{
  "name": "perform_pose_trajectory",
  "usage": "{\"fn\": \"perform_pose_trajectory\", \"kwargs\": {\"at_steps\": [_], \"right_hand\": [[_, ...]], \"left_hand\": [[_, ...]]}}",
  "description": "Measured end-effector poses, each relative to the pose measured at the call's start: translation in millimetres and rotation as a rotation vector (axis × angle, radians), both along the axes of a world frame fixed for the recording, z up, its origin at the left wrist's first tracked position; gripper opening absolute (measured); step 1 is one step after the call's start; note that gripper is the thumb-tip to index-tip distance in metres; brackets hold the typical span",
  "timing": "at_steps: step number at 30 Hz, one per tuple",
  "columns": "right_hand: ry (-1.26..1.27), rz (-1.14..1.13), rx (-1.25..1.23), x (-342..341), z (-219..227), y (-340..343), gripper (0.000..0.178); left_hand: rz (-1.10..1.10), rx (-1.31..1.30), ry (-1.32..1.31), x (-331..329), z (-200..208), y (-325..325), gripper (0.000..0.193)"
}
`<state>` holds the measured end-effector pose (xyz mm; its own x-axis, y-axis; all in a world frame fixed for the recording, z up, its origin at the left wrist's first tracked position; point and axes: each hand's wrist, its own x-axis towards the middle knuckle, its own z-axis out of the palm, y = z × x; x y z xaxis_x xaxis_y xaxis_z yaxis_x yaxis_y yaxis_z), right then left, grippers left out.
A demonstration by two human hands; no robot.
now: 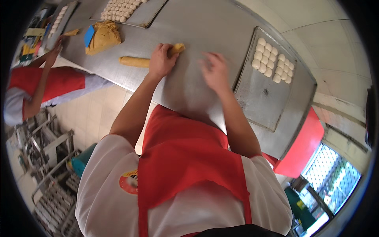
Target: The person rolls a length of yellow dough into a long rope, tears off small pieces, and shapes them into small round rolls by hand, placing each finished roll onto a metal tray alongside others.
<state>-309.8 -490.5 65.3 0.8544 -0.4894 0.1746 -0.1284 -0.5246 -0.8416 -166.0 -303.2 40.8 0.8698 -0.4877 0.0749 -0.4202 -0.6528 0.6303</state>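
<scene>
A long roll of yellow dough [134, 62] lies on the steel table [189, 83] in front of me. My left hand [161, 61] is closed over it, with a torn-looking end showing past the fingers on the right. Apart from the dough, my right hand [215, 71] hovers over the table to the right. Its fingers are smeared by motion, and nothing can be made out in them. A large yellow dough lump [108, 37] sits farther left, with a flat blue scraper [89, 35] against its left side.
At the right, a metal tray [260, 104] carries white dough balls [262, 59] in two groups. Another tray [148, 14] with many balls is at the far left. A co-worker in a red apron [65, 83] stands at the table's left, their hand near a small dough strip [72, 32].
</scene>
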Motion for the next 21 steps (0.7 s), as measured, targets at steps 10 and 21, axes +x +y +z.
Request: {"fn": "perform_pose_trajectory", "kwargs": {"at_steps": [10,21], "right_hand": [[0.273,-0.057,0.352,79,-23,52,0.029],[0.109,-0.088,0.497,145,37,52,0.030]], "left_hand": [[-0.374,-0.318,0.161,26,-2,25,0.033],[-0.276,-0.628,0.282,88,0,31,0.050]]}}
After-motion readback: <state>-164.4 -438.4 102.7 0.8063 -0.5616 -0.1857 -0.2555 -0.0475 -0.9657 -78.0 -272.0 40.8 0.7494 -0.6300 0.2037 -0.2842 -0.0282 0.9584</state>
